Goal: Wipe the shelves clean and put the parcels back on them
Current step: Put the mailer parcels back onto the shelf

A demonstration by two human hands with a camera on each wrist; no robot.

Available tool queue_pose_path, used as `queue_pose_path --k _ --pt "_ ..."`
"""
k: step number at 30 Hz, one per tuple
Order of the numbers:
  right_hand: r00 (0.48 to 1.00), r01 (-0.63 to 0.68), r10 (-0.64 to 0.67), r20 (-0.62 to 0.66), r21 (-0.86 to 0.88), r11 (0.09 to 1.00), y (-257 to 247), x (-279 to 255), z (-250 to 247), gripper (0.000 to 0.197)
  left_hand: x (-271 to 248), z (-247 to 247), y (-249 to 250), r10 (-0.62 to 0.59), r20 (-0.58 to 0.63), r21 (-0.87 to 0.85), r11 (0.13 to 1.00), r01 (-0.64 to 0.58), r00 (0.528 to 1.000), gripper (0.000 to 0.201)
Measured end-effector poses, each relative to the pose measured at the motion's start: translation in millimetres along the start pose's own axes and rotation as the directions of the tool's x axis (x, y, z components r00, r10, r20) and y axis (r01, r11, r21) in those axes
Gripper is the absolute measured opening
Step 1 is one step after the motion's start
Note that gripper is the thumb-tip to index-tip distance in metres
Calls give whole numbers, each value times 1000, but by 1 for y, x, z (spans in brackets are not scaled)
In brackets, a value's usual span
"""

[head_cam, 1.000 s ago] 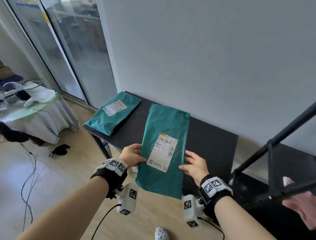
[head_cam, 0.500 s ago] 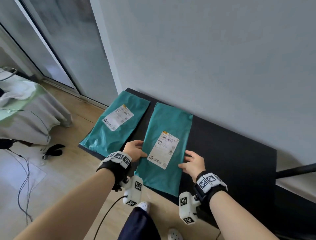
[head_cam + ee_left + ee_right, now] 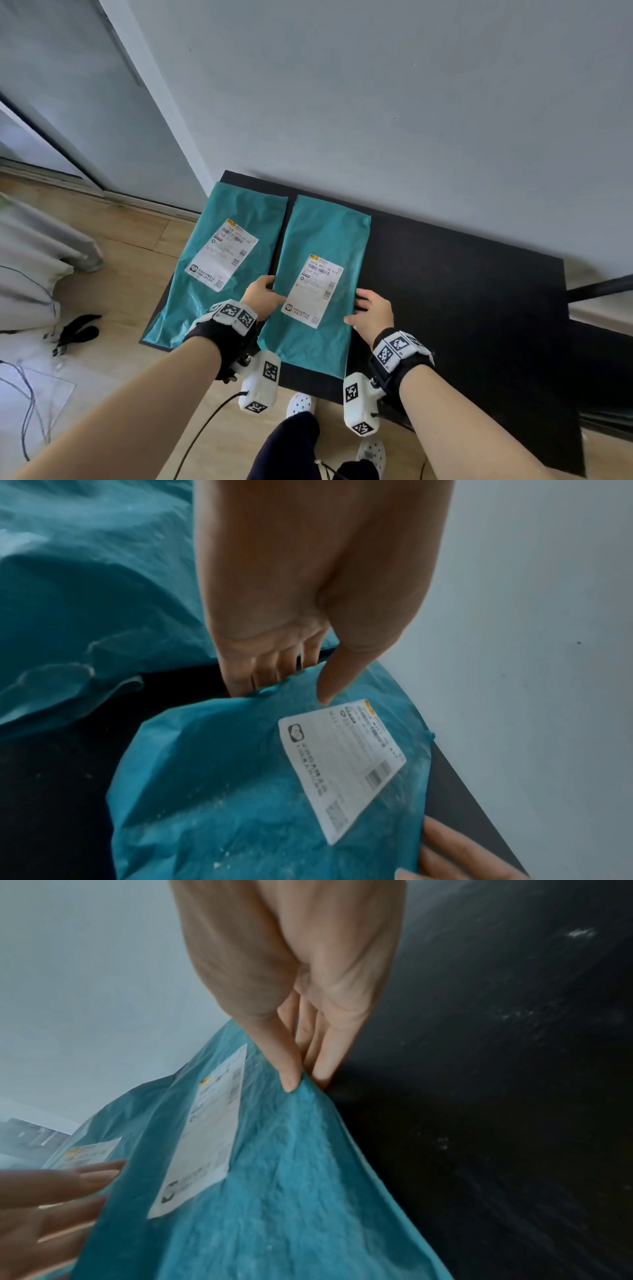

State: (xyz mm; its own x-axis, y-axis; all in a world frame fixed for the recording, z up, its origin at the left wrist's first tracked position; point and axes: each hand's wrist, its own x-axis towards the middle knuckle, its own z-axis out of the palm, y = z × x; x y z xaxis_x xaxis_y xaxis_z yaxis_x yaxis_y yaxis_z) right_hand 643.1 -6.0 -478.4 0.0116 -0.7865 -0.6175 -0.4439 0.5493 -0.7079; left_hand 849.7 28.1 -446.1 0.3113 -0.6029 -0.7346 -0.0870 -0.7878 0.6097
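Note:
Two teal parcels with white labels lie side by side on the black shelf (image 3: pixel 462 308). The left parcel (image 3: pixel 219 260) lies untouched, its near end past the shelf's front edge. Both hands hold the right parcel (image 3: pixel 322 274), which lies flat on the shelf. My left hand (image 3: pixel 269 286) pinches its left edge, with the thumb on top and the fingers underneath (image 3: pixel 291 691). On the opposite edge my right hand (image 3: pixel 359 301) pinches the same way (image 3: pixel 306 1081). The held parcel (image 3: pixel 240 791) (image 3: pixel 291 1177) looks soft and wrinkled.
A grey wall backs the shelf. Bare black shelf surface (image 3: pixel 496 1096) stretches to the right of the parcels. A black metal bar (image 3: pixel 599 287) juts in at the right. On the left are a glass door, a grey cloth-covered thing (image 3: pixel 30 267) and cables on the wooden floor.
The held parcel has gone from the air in front of the shelf down onto it, beside the first parcel. Both hands have kept hold of its edges.

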Motion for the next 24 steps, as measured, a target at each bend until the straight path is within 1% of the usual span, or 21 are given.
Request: queue_pose_path --k 4,7,9,12,15,19,24 --pt "1000 14 -14 14 -15 1000 -3 -5 -1 65 -3 2 6 86 -3 199 976 -83 996 67" --pt "1000 -2 3 20 -29 1000 -1 -16 -10 56 -19 7 7 163 -35 402 906 -135 986 66" --pt "1000 6 -5 14 -41 999 2 -25 -21 51 -33 16 8 217 -8 520 835 -181 976 61" --pt "999 42 -43 -8 -90 995 8 -47 -44 45 -54 38 10 254 113 643 719 -266 960 49" --pt "996 83 -89 -26 -170 982 20 -77 -78 43 -77 70 13 283 219 717 602 -351 934 40" --pt "992 86 -106 -70 -253 964 54 -126 -130 43 -114 129 11 346 323 794 407 -451 881 34" --pt "982 42 -87 -170 -253 967 123 -191 -199 43 -178 222 -5 359 438 826 201 -527 824 30"
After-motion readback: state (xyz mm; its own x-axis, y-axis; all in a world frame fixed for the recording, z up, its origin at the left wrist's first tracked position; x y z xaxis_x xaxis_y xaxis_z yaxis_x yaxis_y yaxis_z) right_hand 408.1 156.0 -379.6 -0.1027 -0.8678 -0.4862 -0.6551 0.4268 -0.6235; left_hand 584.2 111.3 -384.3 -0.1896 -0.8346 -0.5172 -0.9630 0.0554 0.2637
